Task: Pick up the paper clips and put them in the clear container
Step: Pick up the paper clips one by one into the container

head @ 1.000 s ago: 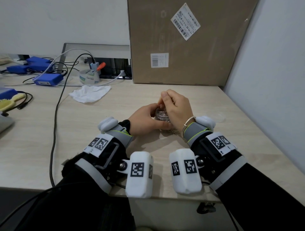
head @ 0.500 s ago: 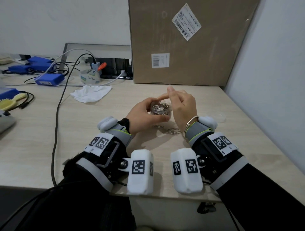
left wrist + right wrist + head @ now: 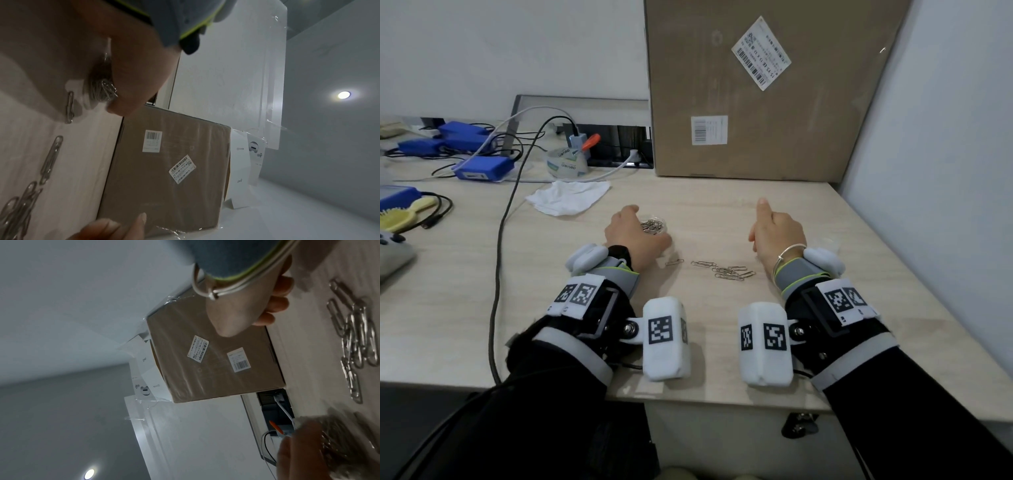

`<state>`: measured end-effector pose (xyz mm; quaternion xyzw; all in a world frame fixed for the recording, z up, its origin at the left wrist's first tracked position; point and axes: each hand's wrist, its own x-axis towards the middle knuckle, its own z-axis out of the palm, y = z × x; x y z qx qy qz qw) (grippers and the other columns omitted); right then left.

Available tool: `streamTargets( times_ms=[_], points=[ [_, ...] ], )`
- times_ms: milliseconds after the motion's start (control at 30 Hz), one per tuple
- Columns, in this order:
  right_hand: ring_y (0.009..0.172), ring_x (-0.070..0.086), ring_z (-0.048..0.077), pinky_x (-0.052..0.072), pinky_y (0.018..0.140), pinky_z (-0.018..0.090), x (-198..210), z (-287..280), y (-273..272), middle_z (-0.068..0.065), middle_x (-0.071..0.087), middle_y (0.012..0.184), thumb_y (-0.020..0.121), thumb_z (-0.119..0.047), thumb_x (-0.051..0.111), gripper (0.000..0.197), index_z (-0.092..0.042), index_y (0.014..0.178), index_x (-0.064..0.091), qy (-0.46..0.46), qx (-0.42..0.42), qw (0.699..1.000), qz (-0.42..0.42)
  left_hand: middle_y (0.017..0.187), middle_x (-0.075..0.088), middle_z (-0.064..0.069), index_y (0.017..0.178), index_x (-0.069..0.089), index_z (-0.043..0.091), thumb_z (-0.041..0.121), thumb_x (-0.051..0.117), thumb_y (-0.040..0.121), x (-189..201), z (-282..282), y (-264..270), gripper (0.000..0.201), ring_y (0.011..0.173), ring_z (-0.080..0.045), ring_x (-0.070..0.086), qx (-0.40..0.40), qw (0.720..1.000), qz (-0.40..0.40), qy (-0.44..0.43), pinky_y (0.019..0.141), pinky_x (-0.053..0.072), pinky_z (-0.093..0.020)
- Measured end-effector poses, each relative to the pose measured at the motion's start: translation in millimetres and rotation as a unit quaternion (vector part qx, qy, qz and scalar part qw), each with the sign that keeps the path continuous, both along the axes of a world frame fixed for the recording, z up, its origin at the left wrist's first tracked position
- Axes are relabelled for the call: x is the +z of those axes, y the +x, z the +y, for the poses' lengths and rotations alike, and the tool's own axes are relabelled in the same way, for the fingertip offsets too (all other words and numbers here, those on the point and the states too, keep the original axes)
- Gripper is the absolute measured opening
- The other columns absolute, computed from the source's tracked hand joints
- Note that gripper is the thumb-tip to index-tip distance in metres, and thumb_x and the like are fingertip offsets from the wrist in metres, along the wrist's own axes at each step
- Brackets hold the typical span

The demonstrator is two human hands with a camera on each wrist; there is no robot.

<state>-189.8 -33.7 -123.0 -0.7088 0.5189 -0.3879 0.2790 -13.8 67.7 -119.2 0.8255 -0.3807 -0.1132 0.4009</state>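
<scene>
On desk, left grip [image 3: 635, 236] holding clear container [image 3: 654, 226]

The tape roll [image 3: 566, 163] beyond the left grip [image 3: 635, 236] reads "deli"; the cardboard box [image 3: 774, 102] labels carry barcodes, their print unreadable.

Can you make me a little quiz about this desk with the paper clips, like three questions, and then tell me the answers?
1. True or false: every paper clip is already inside the clear container.
2. Which of the two hands is curled round the clear container?
A. left hand
B. right hand
C. both
3. Fill in the word: the big brown thing standing at the back of the desk is a cardboard ____.

Key
1. False: loose paper clips lie on the desk between the hands.
2. A: the right hand holds nothing.
3. box
</scene>
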Motion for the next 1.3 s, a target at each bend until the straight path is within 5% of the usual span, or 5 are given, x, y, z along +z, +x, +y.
streamTargets(
  times_ms=[167,300,700,1000,1300],
  points=[
    [0.076,0.064,0.035,0.050,0.082,0.040,-0.3,0.1,-3.8,0.021,0.069,0.079,0.092,-0.054,0.017,0.075,0.000,0.074,0.067,0.022,0.009,0.997,0.067,0.098,0.066,-0.008,0.096,0.064,0.011,0.021,0.055,0.086,10.4,4.4,-13.6,0.017,0.096,-0.027,0.059,-0.044,0.979,-0.098,-0.175,0.085,0.045,-0.034],
    [0.072,0.065,0.038,0.053,0.079,0.045,-4.1,1.8,-1.0,0.021,0.069,0.075,0.091,-0.054,0.019,0.074,-0.001,0.067,0.064,0.029,0.050,0.995,0.083,0.073,0.067,-0.015,0.077,0.063,0.004,0.034,0.038,0.082,12.4,6.2,-21.4,0.039,0.076,-0.034,0.060,-0.137,0.978,-0.143,-0.068,0.071,0.050,-0.044],
    [0.049,0.061,0.031,0.055,0.075,0.042,0.0,9.4,1.7,0.015,0.064,0.056,0.094,-0.051,0.020,0.072,-0.004,0.056,0.059,0.039,0.099,0.990,0.088,0.084,0.068,-0.012,0.083,0.062,0.004,0.026,0.040,0.090,9.1,1.7,-28.5,0.031,0.084,-0.031,0.059,-0.212,0.949,-0.225,0.064,0.074,0.047,-0.036],
    [0.039,0.054,0.021,0.041,0.040,0.022,0.3,19.1,12.8,0.007,0.057,0.049,0.096,-0.044,0.031,0.058,-0.010,0.056,0.057,0.066,0.183,0.981,-0.023,0.079,0.064,0.003,0.084,0.062,0.017,0.015,0.042,0.092,3.0,-8.3,-42.4,0.022,0.081,-0.022,0.065,-0.254,0.966,-0.042,-0.014,0.071,0.049,-0.029],
    [0.031,0.046,0.023,0.040,0.040,0.024,4.6,19.4,6.3,0.011,0.054,0.044,0.094,-0.048,0.031,0.065,-0.006,0.050,0.053,0.055,0.114,0.992,-0.013,0.097,0.070,-0.012,0.097,0.065,0.004,0.019,0.039,0.093,6.7,-6.3,-30.8,0.030,0.095,-0.032,0.059,-0.190,0.962,-0.195,0.008,0.082,0.047,-0.038]
  ],
)
